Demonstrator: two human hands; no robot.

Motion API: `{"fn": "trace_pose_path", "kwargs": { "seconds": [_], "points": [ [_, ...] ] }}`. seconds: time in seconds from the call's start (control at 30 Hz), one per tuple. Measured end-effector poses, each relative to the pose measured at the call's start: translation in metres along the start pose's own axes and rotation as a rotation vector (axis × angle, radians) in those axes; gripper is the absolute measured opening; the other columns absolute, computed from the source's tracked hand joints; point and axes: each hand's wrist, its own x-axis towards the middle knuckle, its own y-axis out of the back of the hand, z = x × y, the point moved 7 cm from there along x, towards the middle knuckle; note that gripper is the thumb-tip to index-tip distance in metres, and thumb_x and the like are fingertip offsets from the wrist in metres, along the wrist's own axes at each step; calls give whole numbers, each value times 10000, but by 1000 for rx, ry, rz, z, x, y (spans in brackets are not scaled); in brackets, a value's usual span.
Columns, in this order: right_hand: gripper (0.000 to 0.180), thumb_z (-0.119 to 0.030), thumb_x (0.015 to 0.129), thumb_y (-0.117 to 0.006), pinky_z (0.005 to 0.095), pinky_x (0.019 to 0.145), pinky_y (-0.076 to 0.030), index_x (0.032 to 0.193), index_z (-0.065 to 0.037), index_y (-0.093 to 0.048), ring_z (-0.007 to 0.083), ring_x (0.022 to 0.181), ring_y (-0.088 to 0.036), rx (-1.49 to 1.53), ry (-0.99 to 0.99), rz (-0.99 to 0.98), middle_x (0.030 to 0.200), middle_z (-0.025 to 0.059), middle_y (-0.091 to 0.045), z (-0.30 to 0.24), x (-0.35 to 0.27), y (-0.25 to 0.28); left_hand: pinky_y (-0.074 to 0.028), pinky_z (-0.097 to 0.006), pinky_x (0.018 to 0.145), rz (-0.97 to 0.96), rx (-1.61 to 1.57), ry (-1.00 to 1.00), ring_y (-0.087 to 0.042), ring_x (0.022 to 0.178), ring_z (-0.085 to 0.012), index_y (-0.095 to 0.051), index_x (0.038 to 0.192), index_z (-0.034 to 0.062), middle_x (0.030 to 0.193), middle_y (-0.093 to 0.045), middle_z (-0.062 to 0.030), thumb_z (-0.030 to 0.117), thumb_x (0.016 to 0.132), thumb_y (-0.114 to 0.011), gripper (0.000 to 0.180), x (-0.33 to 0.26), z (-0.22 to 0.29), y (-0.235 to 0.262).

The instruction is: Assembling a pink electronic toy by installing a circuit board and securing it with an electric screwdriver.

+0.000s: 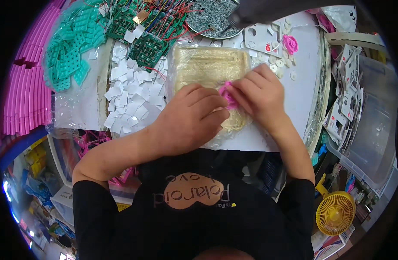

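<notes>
Both of my hands meet over a plastic-wrapped, yellowish pad (207, 65) on the white table. Between them is a small bright pink plastic part (228, 96), partly covered by my fingers. My left hand (190, 115) is curled, its fingertips closed at the part's left side. From the right, my right hand (261, 93) pinches the same part between thumb and fingers. A similar pink part (290, 44) lies beyond my right hand, among small white round discs (273, 68).
White paper squares (134, 93) are heaped left of the pad, with wired green circuit boards (149, 50) behind them. A round tray of screws (212, 19) stands at the back under a dark tool (268, 13). Teal moulded pieces (73, 47) and pink strips (28, 95) lie far left.
</notes>
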Motion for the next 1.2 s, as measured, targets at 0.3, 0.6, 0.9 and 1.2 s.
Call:
{"fn": "trace_pose_path", "kwargs": {
  "seconds": [0.3,0.6,0.9,1.2],
  "points": [
    [145,-141,794,-797,408,711,-444,834,-94,-666,266,759,-549,-55,-120,-169,768,42,-618,1,-5,-15,-355,-534,1145,-221,163,0,-561,1303,-281,-639,1290,45,1327,-613,-132,258,844,-760,509,-11,-7,-19],
    [268,-59,806,-779,458,928,-477,1065,-35,-715,377,1043,-571,21,-157,-222,1068,139,-666,-36,-27,-2,-410,-466,1110,-294,133,25,-557,1305,-265,-630,1278,49,1338,-618,-133,345,866,-752,522,-9,-9,-17],
    [298,-26,786,-781,469,958,-456,1074,-23,-707,375,1096,-543,89,-212,-227,1104,124,-674,-35,-34,-3,-530,-368,896,737,877,253,-680,1003,-281,-721,1030,30,1070,-720,-107,50,833,-778,206,-89,-63,278],
    [263,-34,771,-777,471,916,-475,1025,-27,-712,384,1080,-545,176,-219,-222,1070,131,-664,-36,-29,-5,-513,-407,799,372,1063,1260,-693,874,-260,-719,1056,45,984,-735,-129,512,951,-674,481,-224,-54,565]
  ]
}}
